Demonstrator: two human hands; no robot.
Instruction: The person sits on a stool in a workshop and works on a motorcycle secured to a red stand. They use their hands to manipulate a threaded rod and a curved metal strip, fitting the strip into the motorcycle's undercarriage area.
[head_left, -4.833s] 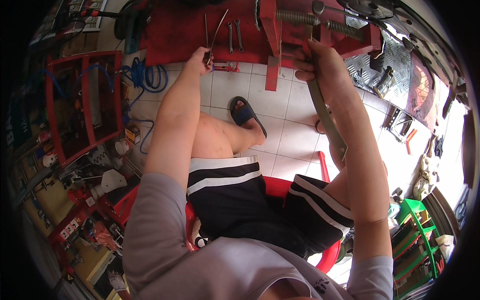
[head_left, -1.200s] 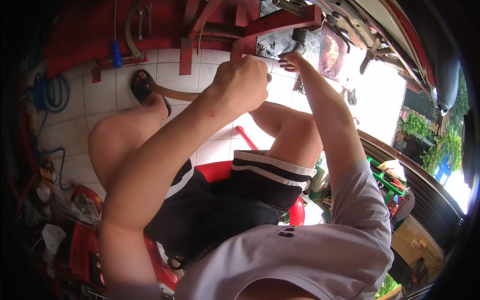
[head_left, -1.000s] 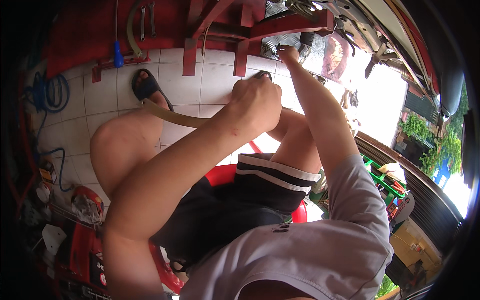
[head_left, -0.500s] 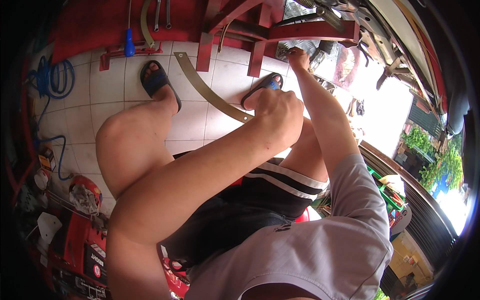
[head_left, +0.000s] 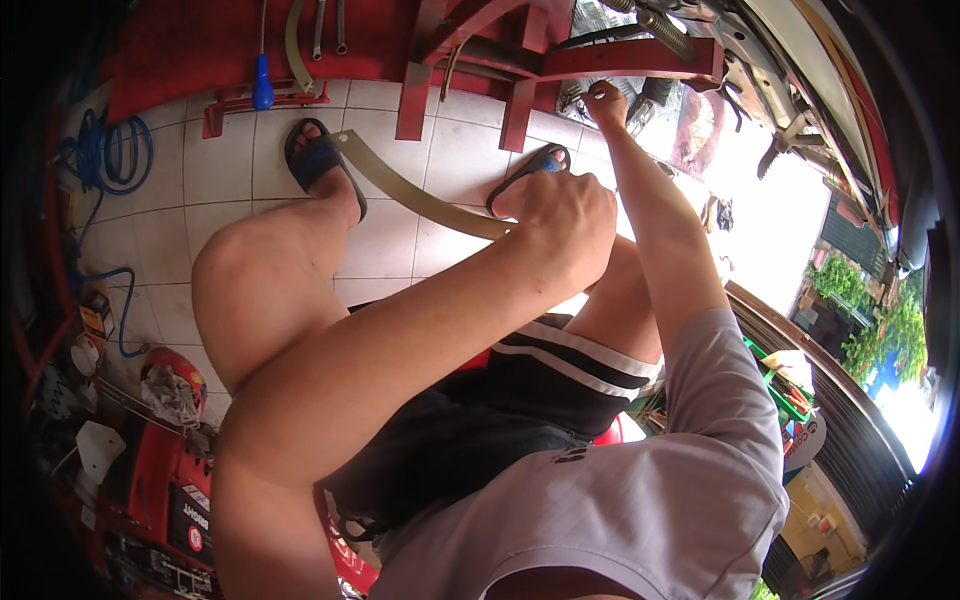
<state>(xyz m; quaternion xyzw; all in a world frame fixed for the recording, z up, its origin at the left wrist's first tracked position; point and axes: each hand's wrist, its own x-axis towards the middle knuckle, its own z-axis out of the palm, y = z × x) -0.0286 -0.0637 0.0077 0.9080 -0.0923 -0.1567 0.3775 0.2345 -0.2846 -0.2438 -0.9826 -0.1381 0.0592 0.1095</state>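
My left hand [head_left: 568, 222] is in front of me, closed in a fist with its back toward me. A curved, brass-coloured flat metal strip [head_left: 415, 203] comes out from beneath that wrist; the gripped part is hidden by the hand. The strip hangs above the tiled floor, its holed far end beside my left sandal [head_left: 316, 155]. My right hand [head_left: 606, 104] is stretched farther off to the right, fingers curled together beside dark metal parts under a red frame bar [head_left: 630, 62]. Whatever is between its fingers is too small to make out.
A blue-handled screwdriver [head_left: 262, 85], another curved strip [head_left: 297, 45] and two wrenches [head_left: 341, 28] lie on the red surface ahead. Red stand legs [head_left: 412, 105] rise near my feet. A coiled blue hose [head_left: 120, 160] lies at left, near a red toolbox [head_left: 150, 460].
The metal strip has tilted, its far end swinging left and nearer to me, onto the line of my left sandal. My right hand has turned slightly, its fingers still curled.
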